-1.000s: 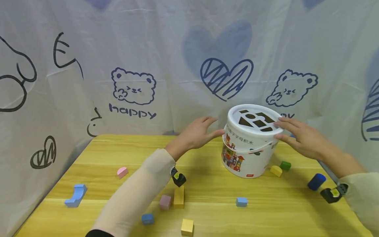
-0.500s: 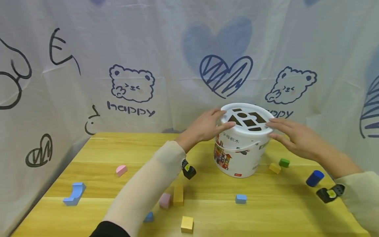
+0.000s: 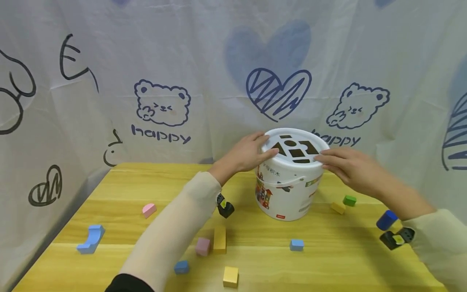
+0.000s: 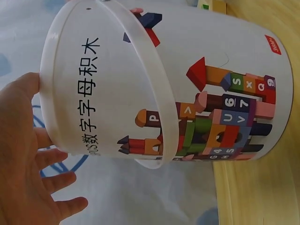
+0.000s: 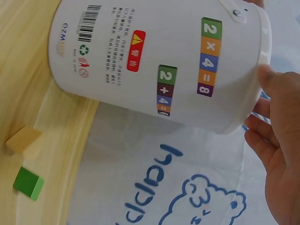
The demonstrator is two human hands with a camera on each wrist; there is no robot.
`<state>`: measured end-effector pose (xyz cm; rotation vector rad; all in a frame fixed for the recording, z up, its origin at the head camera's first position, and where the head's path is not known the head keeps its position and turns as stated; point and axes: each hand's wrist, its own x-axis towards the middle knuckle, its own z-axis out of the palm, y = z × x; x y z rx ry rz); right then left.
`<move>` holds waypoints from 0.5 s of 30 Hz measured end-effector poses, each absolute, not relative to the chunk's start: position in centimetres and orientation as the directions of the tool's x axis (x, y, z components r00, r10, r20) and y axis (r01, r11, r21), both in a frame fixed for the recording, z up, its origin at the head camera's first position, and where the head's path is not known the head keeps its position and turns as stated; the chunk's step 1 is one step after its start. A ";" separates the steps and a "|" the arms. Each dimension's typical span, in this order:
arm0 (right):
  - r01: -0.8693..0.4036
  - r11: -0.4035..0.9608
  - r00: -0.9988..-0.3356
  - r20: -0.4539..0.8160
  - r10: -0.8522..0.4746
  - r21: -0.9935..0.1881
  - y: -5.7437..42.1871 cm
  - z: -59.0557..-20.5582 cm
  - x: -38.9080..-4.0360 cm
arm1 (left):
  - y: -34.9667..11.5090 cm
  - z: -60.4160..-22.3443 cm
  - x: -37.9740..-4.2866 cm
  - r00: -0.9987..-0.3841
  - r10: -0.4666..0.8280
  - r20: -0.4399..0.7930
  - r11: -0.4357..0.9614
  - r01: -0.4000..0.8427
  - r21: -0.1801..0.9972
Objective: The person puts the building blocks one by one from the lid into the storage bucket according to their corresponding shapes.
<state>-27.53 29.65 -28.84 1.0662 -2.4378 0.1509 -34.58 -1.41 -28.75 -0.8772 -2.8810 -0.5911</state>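
Note:
A white bucket (image 3: 292,198) with printed block pictures stands upright on the table, its white lid (image 3: 292,164) pierced by dark shaped holes. My left hand (image 3: 245,155) touches the lid's left rim, thumb reaching over the edge. In the left wrist view, that hand's fingers are extended and spread beside the bucket's top. My right hand (image 3: 352,168) rests on the lid's right rim with lightly bent fingers. The right wrist view has the right thumb (image 5: 274,79) against the rim. The bucket's thin white handle (image 3: 284,185) hangs down its front.
On the wooden table (image 3: 328,267) lie a light blue block (image 3: 296,245), a dark blue cylinder (image 3: 386,220), green (image 3: 349,200) and yellow (image 3: 338,208) blocks, and several more blocks at front left. A blue arch-cut piece (image 3: 91,239) is far left. A printed curtain (image 3: 219,48) hangs behind.
The bucket has shifted left and turned, bringing more side print into view. My left hand has come onto the lid's rim, and my right hand has moved left with the bucket.

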 end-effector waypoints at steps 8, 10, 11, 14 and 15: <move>-0.776 0.623 -0.497 0.512 -0.701 0.100 27.5 -28.8 -27.8 | -3.7 -28.7 -34.9 -0.815 0.555 0.166 0.752 0.577 0.319; -0.780 0.618 -0.490 0.519 -0.700 0.099 26.9 -29.0 -27.9 | -4.3 -28.5 -34.9 -0.814 0.560 0.157 0.753 0.578 0.314; -0.782 0.615 -0.484 0.524 -0.700 0.099 26.7 -29.0 -28.0 | -4.6 -28.4 -34.9 -0.813 0.561 0.156 0.752 0.579 0.314; -0.792 0.602 -0.467 0.536 -0.703 0.101 25.8 -29.3 -28.3 | -5.4 -28.2 -35.0 -0.810 0.566 0.153 0.746 0.583 0.321; -0.795 0.598 -0.463 0.538 -0.704 0.100 25.6 -29.4 -28.4 | -5.7 -28.1 -35.0 -0.808 0.568 0.154 0.744 0.585 0.323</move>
